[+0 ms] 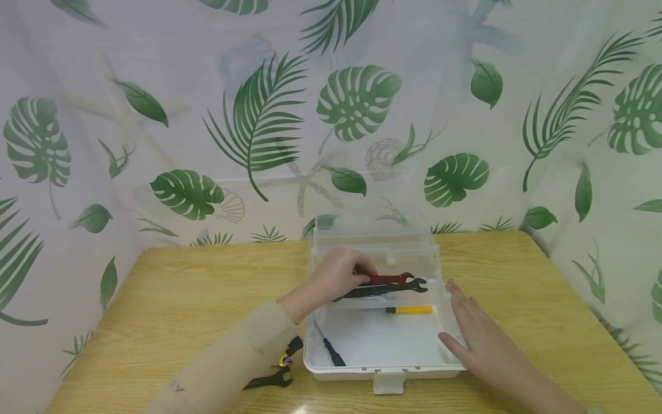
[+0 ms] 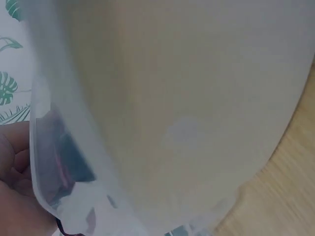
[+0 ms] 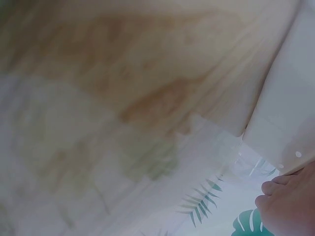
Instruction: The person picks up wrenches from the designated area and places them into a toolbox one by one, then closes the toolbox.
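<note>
My left hand [image 1: 338,276] reaches over the back of an open white toolbox [image 1: 388,339] and pinches a dark red open-end wrench [image 1: 390,279]. Right below it, a black wrench [image 1: 383,289] lies across the translucent rear section of the box. My right hand [image 1: 476,325] rests along the box's right side, fingers straight, thumb over the rim. Inside the box are a yellow-and-black handled tool [image 1: 414,310] and a black-handled screwdriver [image 1: 333,352]. In the left wrist view, part of the left hand [image 2: 22,187] shows beside the translucent plastic.
The toolbox's clear lid [image 1: 372,236] stands raised towards the patterned curtain [image 1: 279,115]. Left of the box, a black wrench [image 1: 274,379] and a small black-and-yellow object [image 1: 289,351] lie on the wooden table [image 1: 207,287], partly behind the left sleeve [image 1: 233,351]. A white latch [image 1: 389,382] hangs at the front.
</note>
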{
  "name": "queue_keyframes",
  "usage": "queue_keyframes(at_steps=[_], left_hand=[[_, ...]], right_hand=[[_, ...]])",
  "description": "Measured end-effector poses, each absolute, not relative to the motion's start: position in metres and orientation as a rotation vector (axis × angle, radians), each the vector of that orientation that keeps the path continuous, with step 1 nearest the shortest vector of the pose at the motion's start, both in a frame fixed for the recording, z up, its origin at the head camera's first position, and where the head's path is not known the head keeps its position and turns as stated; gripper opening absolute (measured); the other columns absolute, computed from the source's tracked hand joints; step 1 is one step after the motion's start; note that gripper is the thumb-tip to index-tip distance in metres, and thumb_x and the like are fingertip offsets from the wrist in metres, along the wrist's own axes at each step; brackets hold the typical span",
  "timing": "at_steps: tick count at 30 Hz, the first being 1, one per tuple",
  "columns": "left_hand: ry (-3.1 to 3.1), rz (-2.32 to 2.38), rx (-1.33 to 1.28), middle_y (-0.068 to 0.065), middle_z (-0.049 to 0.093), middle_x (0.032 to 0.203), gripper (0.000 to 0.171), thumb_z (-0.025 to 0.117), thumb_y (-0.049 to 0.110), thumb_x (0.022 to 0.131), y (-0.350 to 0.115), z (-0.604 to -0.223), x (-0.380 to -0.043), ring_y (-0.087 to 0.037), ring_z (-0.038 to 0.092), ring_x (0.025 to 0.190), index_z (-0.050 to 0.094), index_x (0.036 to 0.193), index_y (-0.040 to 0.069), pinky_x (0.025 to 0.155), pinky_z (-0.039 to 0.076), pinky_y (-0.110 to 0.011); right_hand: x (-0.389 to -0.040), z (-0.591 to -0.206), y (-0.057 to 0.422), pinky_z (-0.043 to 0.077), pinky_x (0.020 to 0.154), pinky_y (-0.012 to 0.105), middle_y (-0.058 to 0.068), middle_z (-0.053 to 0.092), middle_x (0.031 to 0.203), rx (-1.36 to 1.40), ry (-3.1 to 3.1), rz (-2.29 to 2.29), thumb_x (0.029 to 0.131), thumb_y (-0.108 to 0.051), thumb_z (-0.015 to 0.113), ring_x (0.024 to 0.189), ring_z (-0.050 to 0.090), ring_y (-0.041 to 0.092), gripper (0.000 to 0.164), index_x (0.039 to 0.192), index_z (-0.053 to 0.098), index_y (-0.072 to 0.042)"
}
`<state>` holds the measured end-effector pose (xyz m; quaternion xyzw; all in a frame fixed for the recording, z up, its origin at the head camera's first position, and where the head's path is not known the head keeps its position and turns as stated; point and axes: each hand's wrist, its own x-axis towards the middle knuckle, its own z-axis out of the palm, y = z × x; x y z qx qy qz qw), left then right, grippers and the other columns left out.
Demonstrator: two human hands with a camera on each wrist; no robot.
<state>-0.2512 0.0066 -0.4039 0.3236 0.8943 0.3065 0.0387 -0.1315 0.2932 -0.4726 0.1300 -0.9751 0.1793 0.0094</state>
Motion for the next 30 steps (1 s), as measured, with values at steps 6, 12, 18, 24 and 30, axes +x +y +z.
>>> queue_keyframes(at_steps=[6,12,18,24,30], left_hand=[[2.700,1.015,0.996,-0.009,0.082,0.109,0.016,0.073,-0.002,0.097,0.0056,-0.4078,-0.2531,-0.021,0.077,0.102,0.082,0.109,0.005,0.090,0.063,-0.027],[2.702,1.046,1.000,-0.009,0.082,0.109,0.019,0.072,-0.004,0.097,0.0052,-0.4106,-0.2526,-0.021,0.077,0.102,0.083,0.110,0.005,0.089,0.062,-0.025],[2.742,1.035,0.999,-0.009,0.082,0.109,0.018,0.071,-0.003,0.098,0.0061,-0.4112,-0.2502,-0.020,0.078,0.100,0.082,0.109,0.005,0.088,0.063,-0.027],[2.829,0.885,1.015,-0.006,0.082,0.110,0.018,0.071,-0.001,0.099,0.0063,-0.4108,-0.2486,-0.017,0.077,0.102,0.082,0.110,0.008,0.091,0.063,-0.027],[2.842,0.845,1.017,-0.005,0.082,0.113,0.021,0.070,-0.002,0.098,0.0043,-0.4115,-0.2483,-0.018,0.077,0.105,0.081,0.113,0.009,0.093,0.063,-0.030]], right_hand=[[-0.1295,-0.4747,0.2939,0.001,0.135,0.035,0.023,0.018,0.176,0.429,-3.006,0.534,0.105,-0.039,0.063,0.156,0.031,0.050,0.091,0.169,0.012,0.001],[-0.1304,-0.4724,0.2922,0.020,0.133,0.057,0.023,0.017,0.177,0.412,-3.032,0.532,0.105,-0.041,0.064,0.157,0.030,0.050,0.092,0.168,0.012,0.002],[-0.1318,-0.4690,0.2908,0.030,0.124,0.070,0.023,0.016,0.177,0.395,-3.056,0.545,0.104,-0.040,0.065,0.157,0.030,0.051,0.094,0.169,0.011,0.002],[-0.1321,-0.4687,0.2913,0.029,0.124,0.071,0.024,0.016,0.177,0.399,-3.049,0.566,0.105,-0.040,0.065,0.157,0.029,0.051,0.094,0.169,0.010,0.001],[-0.1323,-0.4690,0.2901,0.030,0.123,0.072,0.023,0.016,0.177,0.380,-3.067,0.565,0.104,-0.041,0.065,0.157,0.029,0.051,0.095,0.169,0.010,0.000]])
